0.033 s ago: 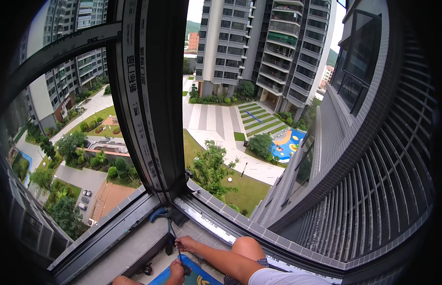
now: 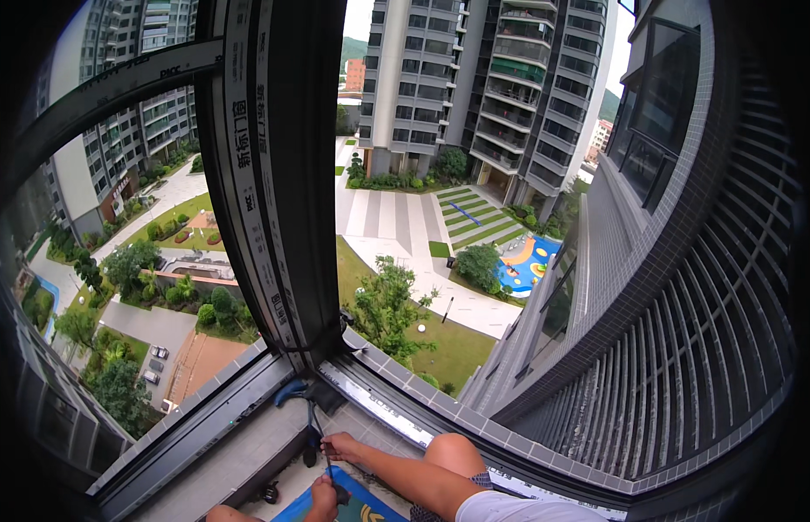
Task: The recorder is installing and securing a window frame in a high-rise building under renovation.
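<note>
we look down from a high window corner, with two bare hands low in the scene, near us. our left hand (image 2: 323, 499) is curled closed around a thin dark rod (image 2: 331, 473), whose lower end meets a dark lump beside the fist. the rod rises from that fist toward our right hand (image 2: 342, 447), just beyond it. the fingers there are drawn narrow, thumb close to forefinger; we cannot tell whether they pinch the rod or only sit beside it.

our right forearm (image 2: 413, 478) reaches in from the near right, out of a white sleeve (image 2: 527, 510), passing a bent bare knee (image 2: 453, 456). under the hands lies a blue sheet (image 2: 370, 503) with a yellow mark. just beyond the right hand, in the corner, a curved blue object (image 2: 291, 393) rests by the sill; its kind is unclear. to the left of the hands, a small dark object (image 2: 270, 493) sits on the floor.

a thick dark window post (image 2: 296, 191), partly covered in printed film, stands at the corner. outside, far below, are a lawn (image 2: 457, 348), trees and a blue play area (image 2: 534, 265); a tall apartment tower (image 2: 457, 87) rises behind. louvred slats (image 2: 675, 383) curve along the right.
</note>
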The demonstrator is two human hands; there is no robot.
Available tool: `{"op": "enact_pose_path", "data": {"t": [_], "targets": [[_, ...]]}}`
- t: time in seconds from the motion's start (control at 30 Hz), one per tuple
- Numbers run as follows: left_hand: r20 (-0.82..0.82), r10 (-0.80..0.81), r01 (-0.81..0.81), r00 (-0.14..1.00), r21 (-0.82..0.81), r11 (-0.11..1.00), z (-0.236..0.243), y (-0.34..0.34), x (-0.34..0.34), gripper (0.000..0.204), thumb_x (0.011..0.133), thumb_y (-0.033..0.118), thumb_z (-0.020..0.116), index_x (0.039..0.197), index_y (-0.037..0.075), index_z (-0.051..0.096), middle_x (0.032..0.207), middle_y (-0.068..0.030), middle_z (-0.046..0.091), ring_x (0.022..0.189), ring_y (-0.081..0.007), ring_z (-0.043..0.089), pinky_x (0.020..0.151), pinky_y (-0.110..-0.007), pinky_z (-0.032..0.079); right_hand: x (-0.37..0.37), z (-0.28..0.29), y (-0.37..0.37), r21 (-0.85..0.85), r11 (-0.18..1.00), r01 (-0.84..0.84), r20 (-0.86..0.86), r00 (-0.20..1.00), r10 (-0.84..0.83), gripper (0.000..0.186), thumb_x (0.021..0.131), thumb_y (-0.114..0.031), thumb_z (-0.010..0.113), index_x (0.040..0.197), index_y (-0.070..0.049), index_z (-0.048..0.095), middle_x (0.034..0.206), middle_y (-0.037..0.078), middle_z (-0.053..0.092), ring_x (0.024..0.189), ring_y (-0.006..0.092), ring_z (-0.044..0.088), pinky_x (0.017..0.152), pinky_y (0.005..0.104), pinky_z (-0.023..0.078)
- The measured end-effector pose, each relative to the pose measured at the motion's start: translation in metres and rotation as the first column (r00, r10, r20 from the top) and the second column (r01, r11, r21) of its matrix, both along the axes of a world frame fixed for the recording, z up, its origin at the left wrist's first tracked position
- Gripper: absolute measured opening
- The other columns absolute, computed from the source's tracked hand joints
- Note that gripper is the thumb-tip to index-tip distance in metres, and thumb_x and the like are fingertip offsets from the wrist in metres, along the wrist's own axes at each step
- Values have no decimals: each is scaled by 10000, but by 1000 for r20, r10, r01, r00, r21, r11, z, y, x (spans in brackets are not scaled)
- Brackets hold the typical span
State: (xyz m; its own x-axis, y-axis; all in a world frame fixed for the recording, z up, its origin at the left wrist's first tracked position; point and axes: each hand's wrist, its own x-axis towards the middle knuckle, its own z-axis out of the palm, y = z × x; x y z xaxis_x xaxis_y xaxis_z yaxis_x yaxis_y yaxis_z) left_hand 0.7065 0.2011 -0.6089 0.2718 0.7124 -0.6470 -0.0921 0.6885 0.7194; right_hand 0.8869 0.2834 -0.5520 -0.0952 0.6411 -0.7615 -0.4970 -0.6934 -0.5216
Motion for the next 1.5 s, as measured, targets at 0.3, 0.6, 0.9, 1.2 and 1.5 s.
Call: {"op": "enact_pose_path", "data": {"t": [0.3,0.6,0.9,1.2,1.5], "targets": [[-89,59,-60,994,-12,998,65,-10,5,422,1166,385,413,926,50,504,726,-96,512,501,-264,571,487,-506,602,-6,-5,-3,47,999,-7,-4,1000,7,196,1093,-294,573,1158,-147,685,963,-25,734,854,130,714,761,333,555],[-191,21,41,981,315,948,69,-10,1,280,1046,155,420,803,33,490,679,-99,530,490,-235,592,415,-421,569,-7,2,-2,48,996,74,25,997,-76,191,1063,-279,612,1129,-116,686,953,-3,728,824,147,724,749,352,581],[-178,-35,67,983,175,982,90,-1,9,407,1123,291,458,815,43,556,648,-103,563,466,-224,583,409,-414,547,-1,7,-1,77,995,65,-7,998,-65,212,1055,-285,640,1168,-112,687,959,7,722,834,158,723,741,351,594],[-64,-30,44,997,219,975,116,-9,16,245,1100,215,433,925,59,504,726,-103,570,479,-229,573,419,-389,546,-1,1,-6,61,993,106,-37,994,-103,215,1062,-276,636,1175,-97,674,968,30,719,831,175,723,750,353,607],[-184,-63,109,981,251,962,109,-1,24,396,1152,360,464,951,39,581,723,-82,595,487,-221,605,434,-379,534,27,24,15,57,920,389,2,921,-389,337,1082,-389,629,1170,-64,640,987,83,729,823,216,729,686,355,604]]}}
